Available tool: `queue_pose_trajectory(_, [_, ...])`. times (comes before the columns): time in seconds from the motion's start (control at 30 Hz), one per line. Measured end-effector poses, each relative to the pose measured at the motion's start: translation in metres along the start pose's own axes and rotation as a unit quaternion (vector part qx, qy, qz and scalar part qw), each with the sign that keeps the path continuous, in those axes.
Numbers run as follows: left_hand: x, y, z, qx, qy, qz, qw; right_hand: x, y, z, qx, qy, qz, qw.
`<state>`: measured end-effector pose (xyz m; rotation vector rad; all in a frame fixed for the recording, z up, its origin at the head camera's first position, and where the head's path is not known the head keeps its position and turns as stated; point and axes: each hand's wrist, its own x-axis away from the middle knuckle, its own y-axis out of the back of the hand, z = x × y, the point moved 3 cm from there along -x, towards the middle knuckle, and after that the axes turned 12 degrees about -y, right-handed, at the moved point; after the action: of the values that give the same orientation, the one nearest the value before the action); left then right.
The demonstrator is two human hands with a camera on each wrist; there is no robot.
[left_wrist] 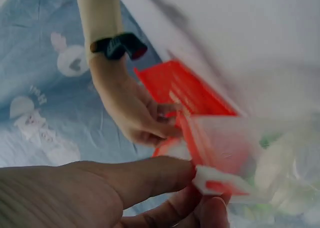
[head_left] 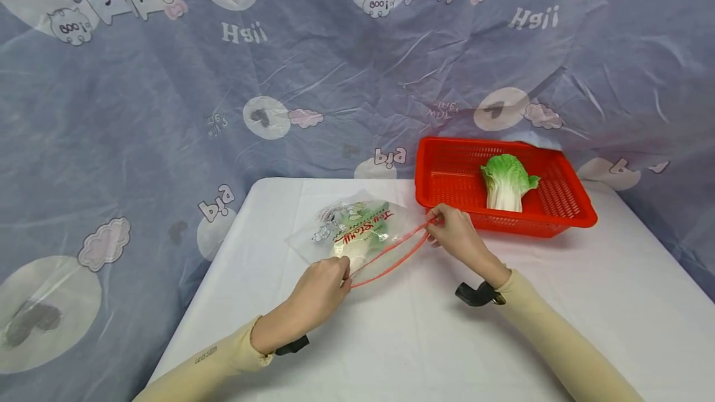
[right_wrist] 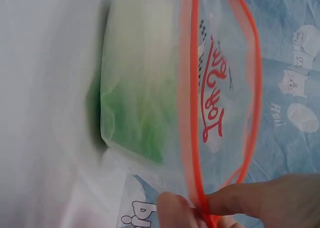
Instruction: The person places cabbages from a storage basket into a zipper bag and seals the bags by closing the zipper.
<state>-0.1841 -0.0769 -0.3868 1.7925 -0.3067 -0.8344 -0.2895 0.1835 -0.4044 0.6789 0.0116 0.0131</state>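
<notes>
A clear zip bag (head_left: 313, 237) with red lettering and a red-edged mouth lies between the two hands. Inside it is a cabbage (right_wrist: 137, 83) with a white stalk and green leaves. My left hand (head_left: 321, 290) pinches the near left corner of the bag's mouth between thumb and fingers. At the opposite end of the red strip, my right hand (head_left: 459, 237) pinches the other corner. In the right wrist view the mouth gapes, its two red edges (right_wrist: 195, 88) standing apart. Both corners are partly covered by the fingers.
A red plastic basket (head_left: 505, 223) stands at the back right of the white table (head_left: 424, 346), just beyond the right hand. Another cabbage (head_left: 507, 182) lies in it. A patterned grey-blue cloth (head_left: 346, 79) hangs behind the table and along its sides.
</notes>
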Motion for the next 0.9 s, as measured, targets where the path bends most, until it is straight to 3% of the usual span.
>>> queue_pose_trajectory(0.2, [-0.018,0.046,0.024,0.025,0.063,-0.078,0.9947,-0.001,0.012,0.029,-0.025,0.049,-0.073,0.996])
queue_pose_trajectory(0.33, [-0.040,0.081,0.040,0.051,0.086,-0.133,0.9861,-0.002,0.025,0.060,-0.073,0.083,-0.136,0.984])
queue_pose_trajectory(0.43, [-0.053,0.098,0.050,0.071,0.095,-0.156,0.9806,-0.004,0.032,0.079,-0.107,0.099,-0.159,0.976])
queue_pose_trajectory(0.6, [-0.062,0.109,0.068,0.083,0.113,-0.188,0.9722,-0.011,0.031,0.097,-0.104,0.101,-0.145,0.979])
queue_pose_trajectory(0.73, [-0.059,0.114,0.084,0.070,0.126,-0.226,0.9633,-0.020,0.022,0.102,-0.081,0.100,-0.111,0.985])
queue_pose_trajectory(0.9, [-0.054,0.121,0.091,0.034,0.141,-0.257,0.9554,-0.037,0.003,0.109,-0.113,0.124,-0.066,0.984])
